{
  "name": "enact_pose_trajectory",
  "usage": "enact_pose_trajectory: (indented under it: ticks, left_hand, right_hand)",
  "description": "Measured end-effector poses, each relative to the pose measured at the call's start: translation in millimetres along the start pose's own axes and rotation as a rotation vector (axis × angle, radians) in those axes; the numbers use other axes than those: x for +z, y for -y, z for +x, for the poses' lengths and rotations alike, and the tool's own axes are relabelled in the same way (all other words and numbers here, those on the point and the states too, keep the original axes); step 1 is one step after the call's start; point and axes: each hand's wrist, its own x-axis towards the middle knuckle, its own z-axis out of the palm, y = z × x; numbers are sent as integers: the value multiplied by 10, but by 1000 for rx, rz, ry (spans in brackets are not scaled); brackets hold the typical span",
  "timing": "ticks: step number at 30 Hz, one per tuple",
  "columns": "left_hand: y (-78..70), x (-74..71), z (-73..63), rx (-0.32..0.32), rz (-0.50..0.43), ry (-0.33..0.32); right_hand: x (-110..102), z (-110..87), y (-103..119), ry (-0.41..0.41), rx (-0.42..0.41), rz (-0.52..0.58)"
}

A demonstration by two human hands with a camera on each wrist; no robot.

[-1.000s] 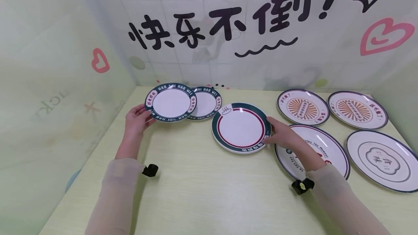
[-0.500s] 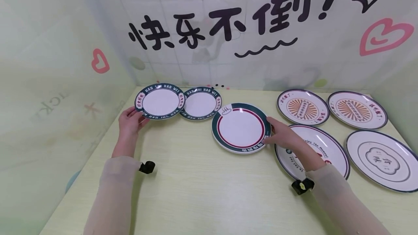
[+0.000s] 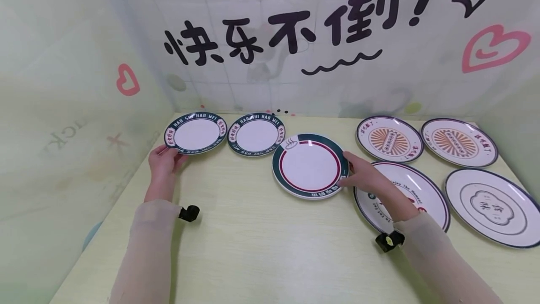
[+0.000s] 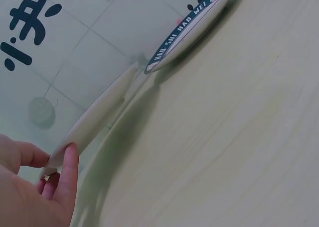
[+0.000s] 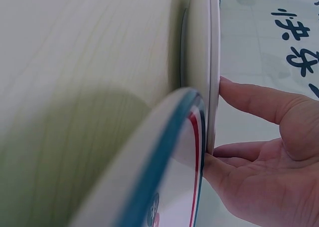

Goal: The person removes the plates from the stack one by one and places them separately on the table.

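Observation:
My left hand [image 3: 163,163] pinches the near-left edge of a plate [image 3: 194,134] with a dark green lettered rim. In the left wrist view this plate [image 4: 94,114] is held over the table, its shadow beneath it. A matching plate [image 3: 255,134] lies just to its right. My right hand [image 3: 367,177] grips the right edge of a larger plate [image 3: 310,165] with a green rim and a red ring. In the right wrist view, stacked rims [image 5: 213,52] show between that hand's thumb and fingers.
Two sunburst plates [image 3: 390,140] [image 3: 460,143] lie at the back right. In front are a plate with red marks [image 3: 426,184], partly under my right forearm, and a large white plate [image 3: 493,208]. Printed sheets [image 3: 270,88] wall in the table [image 3: 261,243].
My left hand has carried its plate left and lower, so it no longer overlaps the matching plate. The right hand and its plate have stayed put.

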Motion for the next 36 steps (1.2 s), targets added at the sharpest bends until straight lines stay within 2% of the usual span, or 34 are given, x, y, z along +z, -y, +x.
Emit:
enact_pose_trajectory:
  ticks: [8,15,29,36]
  left_hand:
    - [47,-21,101,-46,-4,-23]
    - [31,4,153,-62,42,-22]
    - [-31,10,152,-96,159,47]
    - [-27,-50,154,-76,202,71]
  right_hand:
    - [21,17,3,-5,-2,3]
    - [42,28,12,-3,-7,6]
    - [12,7,15,-3,-7,6]
    - [5,4,5,-3,-8,2]
